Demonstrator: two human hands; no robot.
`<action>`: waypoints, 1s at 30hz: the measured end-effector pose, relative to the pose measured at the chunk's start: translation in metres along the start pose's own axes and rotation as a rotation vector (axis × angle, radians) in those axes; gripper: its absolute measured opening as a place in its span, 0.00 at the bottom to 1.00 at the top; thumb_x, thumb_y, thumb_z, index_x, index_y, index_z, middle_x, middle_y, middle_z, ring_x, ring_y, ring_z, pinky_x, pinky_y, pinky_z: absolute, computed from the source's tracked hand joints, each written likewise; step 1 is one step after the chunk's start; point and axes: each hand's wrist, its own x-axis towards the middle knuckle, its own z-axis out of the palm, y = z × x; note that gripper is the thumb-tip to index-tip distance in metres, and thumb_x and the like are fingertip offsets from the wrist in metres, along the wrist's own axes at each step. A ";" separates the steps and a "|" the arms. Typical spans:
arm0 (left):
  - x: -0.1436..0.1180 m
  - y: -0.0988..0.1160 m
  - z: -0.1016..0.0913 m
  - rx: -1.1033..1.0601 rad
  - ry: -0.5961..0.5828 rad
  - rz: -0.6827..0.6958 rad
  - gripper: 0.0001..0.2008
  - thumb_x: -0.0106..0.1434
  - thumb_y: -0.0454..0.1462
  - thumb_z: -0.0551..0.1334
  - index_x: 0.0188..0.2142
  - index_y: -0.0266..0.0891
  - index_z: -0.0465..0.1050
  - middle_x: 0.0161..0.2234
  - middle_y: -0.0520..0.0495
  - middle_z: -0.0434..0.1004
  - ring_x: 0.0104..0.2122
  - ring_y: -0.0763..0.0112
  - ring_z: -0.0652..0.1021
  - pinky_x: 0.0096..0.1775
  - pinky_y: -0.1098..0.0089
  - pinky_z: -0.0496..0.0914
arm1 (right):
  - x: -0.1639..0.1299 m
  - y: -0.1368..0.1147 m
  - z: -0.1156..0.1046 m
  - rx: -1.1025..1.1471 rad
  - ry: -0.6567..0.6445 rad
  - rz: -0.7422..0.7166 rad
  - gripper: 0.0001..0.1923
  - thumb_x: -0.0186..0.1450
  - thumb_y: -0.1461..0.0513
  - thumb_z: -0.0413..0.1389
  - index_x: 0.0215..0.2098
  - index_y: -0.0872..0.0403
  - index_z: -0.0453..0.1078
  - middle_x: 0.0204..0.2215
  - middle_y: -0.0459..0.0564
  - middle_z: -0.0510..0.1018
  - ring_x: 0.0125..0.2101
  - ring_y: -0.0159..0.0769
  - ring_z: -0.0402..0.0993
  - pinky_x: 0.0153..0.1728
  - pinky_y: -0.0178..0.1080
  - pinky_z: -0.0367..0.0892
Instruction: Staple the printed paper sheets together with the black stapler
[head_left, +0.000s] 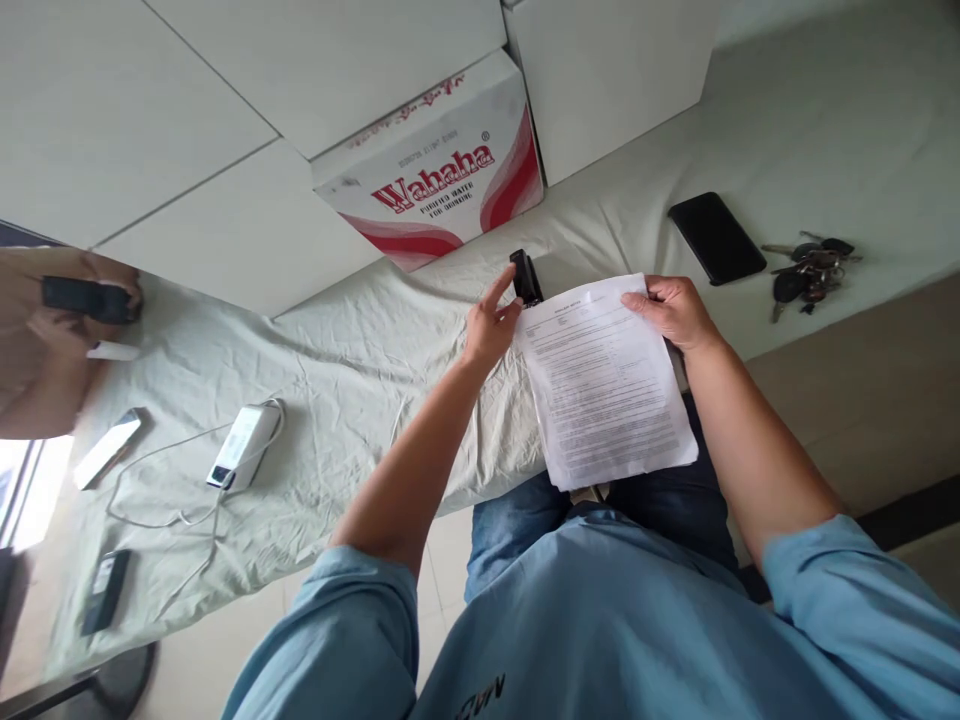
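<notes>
A printed white paper sheet (607, 385) lies tilted over the bed's near edge and my lap. My right hand (673, 310) pinches its far right corner. My left hand (491, 325) rests at the sheet's far left corner, fingers around a small black stapler (526, 276) that stands on the pale green bedsheet (337, 370) right at that corner.
A red-and-white Wahaha cardboard box (439, 165) stands just beyond the stapler. A black phone (716, 238) and a bunch of keys (808, 268) lie to the right. A white power bank with cable (241, 447), another phone (107, 447) and a dark device (105, 590) lie left. Another person's hands (75, 305) hold a phone at far left.
</notes>
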 end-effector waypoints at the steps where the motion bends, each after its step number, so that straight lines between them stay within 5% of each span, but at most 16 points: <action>1: -0.007 0.002 -0.001 -0.037 0.101 -0.035 0.26 0.70 0.48 0.70 0.65 0.47 0.78 0.66 0.40 0.80 0.65 0.53 0.79 0.51 0.62 0.82 | 0.000 0.000 0.000 0.058 -0.014 0.017 0.25 0.59 0.38 0.72 0.30 0.50 0.81 0.24 0.43 0.76 0.27 0.36 0.70 0.30 0.40 0.65; 4: -0.033 0.009 0.002 -0.172 0.237 -0.207 0.26 0.73 0.61 0.63 0.52 0.43 0.82 0.48 0.40 0.87 0.47 0.62 0.85 0.38 0.69 0.79 | 0.001 -0.001 0.002 0.151 -0.015 0.041 0.27 0.56 0.36 0.73 0.32 0.48 0.83 0.26 0.44 0.79 0.28 0.36 0.72 0.31 0.40 0.68; 7: -0.058 0.014 0.011 -0.333 0.103 -0.357 0.37 0.70 0.71 0.56 0.27 0.42 0.72 0.23 0.47 0.74 0.24 0.69 0.73 0.24 0.70 0.67 | 0.004 -0.003 0.004 0.136 0.043 0.020 0.28 0.55 0.34 0.73 0.31 0.48 0.83 0.26 0.45 0.80 0.29 0.37 0.73 0.32 0.41 0.69; 9: -0.069 0.017 0.016 -0.335 0.029 -0.341 0.38 0.67 0.71 0.61 0.21 0.43 0.64 0.18 0.51 0.64 0.19 0.73 0.65 0.22 0.69 0.60 | 0.005 -0.005 0.005 0.112 0.087 0.000 0.29 0.55 0.33 0.72 0.29 0.48 0.81 0.26 0.45 0.79 0.29 0.38 0.72 0.33 0.42 0.70; 14: -0.076 0.019 0.018 -0.220 0.043 -0.273 0.32 0.65 0.64 0.70 0.24 0.43 0.66 0.19 0.55 0.65 0.20 0.76 0.64 0.24 0.70 0.58 | 0.004 -0.004 0.007 0.103 0.134 0.020 0.28 0.56 0.35 0.73 0.29 0.49 0.78 0.26 0.45 0.78 0.29 0.37 0.71 0.31 0.42 0.69; 22: -0.077 0.017 0.021 -0.278 0.190 -0.259 0.35 0.59 0.63 0.75 0.24 0.43 0.58 0.22 0.58 0.54 0.23 0.77 0.58 0.25 0.71 0.54 | 0.008 0.002 0.007 0.124 0.198 -0.005 0.27 0.55 0.39 0.75 0.31 0.48 0.73 0.28 0.44 0.76 0.29 0.35 0.71 0.33 0.41 0.69; 30: -0.081 0.009 0.019 -0.436 0.120 -0.274 0.24 0.63 0.59 0.74 0.39 0.40 0.83 0.29 0.49 0.80 0.31 0.66 0.80 0.33 0.68 0.72 | 0.008 0.008 0.005 0.045 0.236 -0.072 0.31 0.57 0.33 0.71 0.26 0.49 0.71 0.22 0.41 0.69 0.26 0.32 0.64 0.28 0.39 0.63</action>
